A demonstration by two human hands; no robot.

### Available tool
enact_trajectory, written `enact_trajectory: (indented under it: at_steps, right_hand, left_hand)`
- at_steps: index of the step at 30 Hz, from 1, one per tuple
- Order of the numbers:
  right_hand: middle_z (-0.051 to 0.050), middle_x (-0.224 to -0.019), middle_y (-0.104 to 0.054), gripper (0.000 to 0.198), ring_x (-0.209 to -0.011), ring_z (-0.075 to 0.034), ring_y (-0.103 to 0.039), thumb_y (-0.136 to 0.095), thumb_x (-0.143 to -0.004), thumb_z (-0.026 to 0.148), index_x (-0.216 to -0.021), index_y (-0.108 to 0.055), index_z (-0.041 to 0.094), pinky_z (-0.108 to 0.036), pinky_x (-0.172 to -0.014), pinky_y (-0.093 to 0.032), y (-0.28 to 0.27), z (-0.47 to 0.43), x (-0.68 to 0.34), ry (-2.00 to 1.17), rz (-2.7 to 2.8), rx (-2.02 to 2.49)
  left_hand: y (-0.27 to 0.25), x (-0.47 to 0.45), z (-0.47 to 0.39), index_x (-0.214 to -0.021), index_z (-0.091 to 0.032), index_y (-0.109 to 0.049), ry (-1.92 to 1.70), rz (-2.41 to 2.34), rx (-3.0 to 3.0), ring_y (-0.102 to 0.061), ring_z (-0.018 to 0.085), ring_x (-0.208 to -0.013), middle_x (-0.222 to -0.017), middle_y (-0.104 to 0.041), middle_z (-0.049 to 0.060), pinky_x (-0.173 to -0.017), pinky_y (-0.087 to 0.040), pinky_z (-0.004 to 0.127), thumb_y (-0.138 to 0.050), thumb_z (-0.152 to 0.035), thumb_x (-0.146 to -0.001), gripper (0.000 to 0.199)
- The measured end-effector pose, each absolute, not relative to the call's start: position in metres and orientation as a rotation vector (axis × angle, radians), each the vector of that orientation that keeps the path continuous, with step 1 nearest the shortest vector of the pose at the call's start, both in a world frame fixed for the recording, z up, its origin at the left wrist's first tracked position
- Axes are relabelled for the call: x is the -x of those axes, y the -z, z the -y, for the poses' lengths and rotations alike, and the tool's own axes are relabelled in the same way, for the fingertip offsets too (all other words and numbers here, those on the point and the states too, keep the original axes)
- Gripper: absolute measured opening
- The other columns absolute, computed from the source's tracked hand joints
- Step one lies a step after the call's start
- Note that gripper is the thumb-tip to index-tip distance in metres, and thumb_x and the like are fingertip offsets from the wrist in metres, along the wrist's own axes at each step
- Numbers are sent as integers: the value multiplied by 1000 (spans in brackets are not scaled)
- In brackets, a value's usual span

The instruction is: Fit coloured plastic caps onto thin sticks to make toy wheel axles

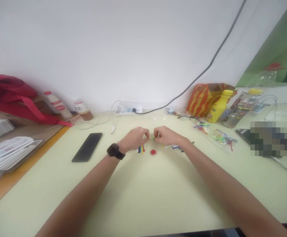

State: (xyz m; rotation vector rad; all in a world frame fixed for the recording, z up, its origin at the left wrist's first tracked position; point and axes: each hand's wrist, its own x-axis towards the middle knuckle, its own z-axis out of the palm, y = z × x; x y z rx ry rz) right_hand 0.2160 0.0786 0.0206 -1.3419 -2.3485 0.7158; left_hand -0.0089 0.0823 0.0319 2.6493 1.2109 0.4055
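Note:
My left hand (135,138), with a black watch on its wrist, has its fingers pinched together above the desk. Facing it, my right hand (167,135) is closed in a similar pinch, a small gap away. Something tiny and greenish shows at the fingertips, too small to name. Just below the gap lies a small round red piece (153,152). Several thin coloured plastic pieces (141,149), blue, yellow and red among them, lie by my left hand. More such thin pieces (175,146) are partly hidden under my right hand and wrist.
A black phone (87,147) lies left on the desk. Clear bags of coloured pieces (224,139) lie right, near glasses (188,118), a yellow bottle (219,107) and a striped bag (199,98). A power strip (128,110) sits against the wall; papers (7,154) are far left.

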Motion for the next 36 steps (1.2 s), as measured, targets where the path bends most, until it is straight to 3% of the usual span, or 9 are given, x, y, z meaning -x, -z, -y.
enact_trajectory:
  at_steps: [9,13,17,21,26,32,36]
  right_hand:
    - [-5,-90,-67,12,-82,-18,-57,-66,-76,12,-83,-60,20,-26,-67,-36,-18,-76,-208,-402,2429,1354]
    - [-6,-94,-68,7,-84,-19,-59,-70,-81,23,-85,-65,20,-27,-70,-40,-30,-74,-213,-481,2426,1286]
    - [-3,-84,-70,2,-75,-17,-60,-66,-80,20,-79,-68,19,-27,-66,-41,-49,-68,-218,-629,2428,1218]
    - [0,-74,-69,17,-64,-15,-58,-76,-76,34,-72,-68,20,-27,-56,-39,-56,-61,-218,-959,2568,1158]
    - [1,-60,-62,37,-52,-13,-50,-77,-75,52,-61,-63,21,-29,-49,-33,-52,-56,-212,-1002,2653,1262]
    - [1,-59,-59,35,-52,-13,-47,-77,-77,47,-60,-61,21,-30,-52,-31,-46,-55,-207,-944,2652,1298]
    - [-2,-68,-65,33,-60,-15,-54,-74,-82,48,-67,-63,20,-29,-56,-33,-38,-61,-203,-629,2567,1462]
  left_hand:
    - [-32,-2,-75,-79,-22,-62,-361,-1189,-2861,-62,22,-70,-74,-66,3,-63,-38,32,-56,-12,-85,13]
    - [-37,-6,-70,-79,-22,-61,-363,-1097,-2845,-62,20,-70,-80,-67,3,-63,-39,31,-56,-11,-85,13]
    - [-41,-10,-66,-75,-21,-57,-388,-1061,-2836,-60,20,-69,-86,-67,4,-63,-39,33,-54,-6,-82,16]
    - [-39,-10,-67,-77,-21,-54,-377,-1127,-2779,-56,20,-67,-82,-62,4,-59,-38,33,-53,-2,-76,19]
    - [-34,-7,-70,-77,-20,-57,-464,-1076,-2666,-59,21,-77,-88,-62,5,-66,-45,32,-59,-11,-83,11]
    - [-38,0,-78,-83,-20,-71,-498,-1023,-2567,-66,23,-89,-96,-68,8,-76,-53,34,-59,-20,-88,13]
    - [-47,8,-81,-96,-21,-73,-532,-1054,-2550,-68,23,-91,-100,-71,8,-79,-55,35,-55,-25,-92,19]
